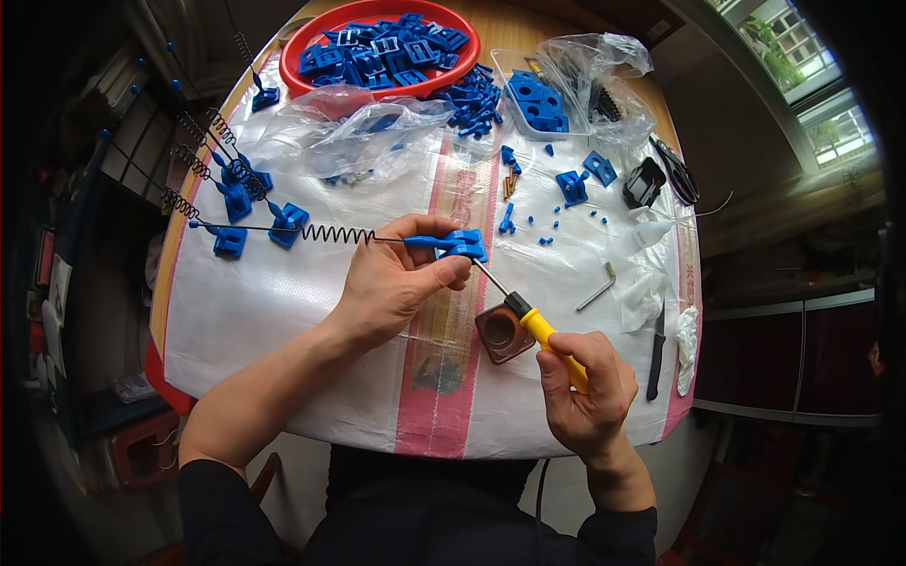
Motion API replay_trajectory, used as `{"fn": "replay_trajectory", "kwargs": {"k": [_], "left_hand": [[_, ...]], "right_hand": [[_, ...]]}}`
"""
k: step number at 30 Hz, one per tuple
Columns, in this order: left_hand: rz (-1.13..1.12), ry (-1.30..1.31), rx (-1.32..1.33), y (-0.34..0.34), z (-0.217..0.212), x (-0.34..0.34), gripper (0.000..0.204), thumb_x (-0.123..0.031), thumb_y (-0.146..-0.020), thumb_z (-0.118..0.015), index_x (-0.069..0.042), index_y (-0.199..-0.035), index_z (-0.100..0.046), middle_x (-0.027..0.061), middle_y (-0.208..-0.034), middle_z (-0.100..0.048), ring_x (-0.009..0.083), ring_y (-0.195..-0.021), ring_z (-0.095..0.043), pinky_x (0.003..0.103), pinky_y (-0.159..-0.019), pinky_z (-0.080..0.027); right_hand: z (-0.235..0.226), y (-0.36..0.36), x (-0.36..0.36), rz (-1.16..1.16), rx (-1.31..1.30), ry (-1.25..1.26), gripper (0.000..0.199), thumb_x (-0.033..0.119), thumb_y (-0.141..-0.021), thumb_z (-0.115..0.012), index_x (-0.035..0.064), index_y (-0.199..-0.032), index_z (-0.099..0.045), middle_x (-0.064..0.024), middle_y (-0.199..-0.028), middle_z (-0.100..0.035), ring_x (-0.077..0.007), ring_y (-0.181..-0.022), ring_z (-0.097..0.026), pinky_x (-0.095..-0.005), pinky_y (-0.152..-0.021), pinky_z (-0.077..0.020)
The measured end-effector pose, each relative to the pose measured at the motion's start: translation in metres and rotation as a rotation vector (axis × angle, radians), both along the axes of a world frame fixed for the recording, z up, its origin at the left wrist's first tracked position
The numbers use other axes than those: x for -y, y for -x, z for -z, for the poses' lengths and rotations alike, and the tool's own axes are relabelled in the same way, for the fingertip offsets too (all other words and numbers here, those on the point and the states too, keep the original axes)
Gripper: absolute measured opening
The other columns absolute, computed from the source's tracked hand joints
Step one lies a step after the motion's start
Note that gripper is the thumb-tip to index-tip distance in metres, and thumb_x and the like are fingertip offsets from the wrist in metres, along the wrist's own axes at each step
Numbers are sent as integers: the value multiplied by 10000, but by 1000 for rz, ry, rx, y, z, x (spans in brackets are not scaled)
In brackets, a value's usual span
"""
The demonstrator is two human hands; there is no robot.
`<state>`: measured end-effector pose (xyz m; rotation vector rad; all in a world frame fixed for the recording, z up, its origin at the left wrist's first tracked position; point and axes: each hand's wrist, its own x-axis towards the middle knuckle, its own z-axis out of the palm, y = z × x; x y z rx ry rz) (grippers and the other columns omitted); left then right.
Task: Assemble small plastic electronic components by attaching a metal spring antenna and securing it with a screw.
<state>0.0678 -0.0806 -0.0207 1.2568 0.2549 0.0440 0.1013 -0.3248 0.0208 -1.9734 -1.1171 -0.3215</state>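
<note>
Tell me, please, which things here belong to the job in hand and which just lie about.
Likely in the job: blue piece in the left hand; yellow-handled tool in the right hand.
Apparently lying about: long black tool; crumpled white piece.

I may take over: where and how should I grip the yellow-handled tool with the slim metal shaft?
Probably by the thick yellow handle, from the lower right, as the right hand does: the handle slants toward that side, while the slim metal shaft points up-left at the blue plastic piece in the left hand.
</note>
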Motion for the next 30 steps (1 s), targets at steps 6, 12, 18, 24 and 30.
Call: {"fn": "replay_trajectory", "kwargs": {"k": [6, 12, 18, 24, 30], "left_hand": [[-16, 103, -12, 1, -6, 3, 424, -24, -930, -718, 33, -1306, -530, 125, -1067, -718, 166, -952, -710, 302, -888, -576], [-9, 34, -11, 0, 4, 1, 419, -10, -931, -698, 39, -1308, -524, 116, -1053, -716, 155, -940, -707, 288, -861, -578], [-56, -20, -20, -1, 7, 0, 396, -17, -924, -702, 51, -1280, -541, 100, -1001, -716, 138, -867, -696, 275, -810, -575], [-70, -27, -21, 0, 7, 4, 362, -29, -924, -699, 41, -1253, -567, 94, -993, -715, 126, -856, -690, 270, -802, -573], [-56, -34, -29, 0, 8, 3, 357, -27, -933, -681, 28, -1265, -564, 92, -998, -719, 122, -855, -690, 268, -815, -573]], "right_hand": [[4, -3, -3, 41, 64, 22, 275, -12, -843, -776, 21, -1071, -624, -107, -770, -665, -238, -582, -607, -336, -504, -477], [3, -2, -5, 26, 60, 17, 284, -7, -840, -780, 16, -1080, -631, -104, -766, -662, -235, -591, -607, -332, -505, -478], [-2, 10, -4, -17, 144, 2, 381, -14, -805, -800, -8, -1152, -643, -118, -816, -656, -238, -638, -616, -330, -525, -491], [0, 9, -6, -73, 150, 13, 398, -36, -791, -797, -17, -1159, -648, -113, -832, -642, -238, -657, -607, -324, -533, -481], [3, 8, -9, -80, 130, 4, 399, -46, -783, -796, -10, -1157, -658, -104, -822, -632, -233, -655, -595, -323, -533, -472]]}}
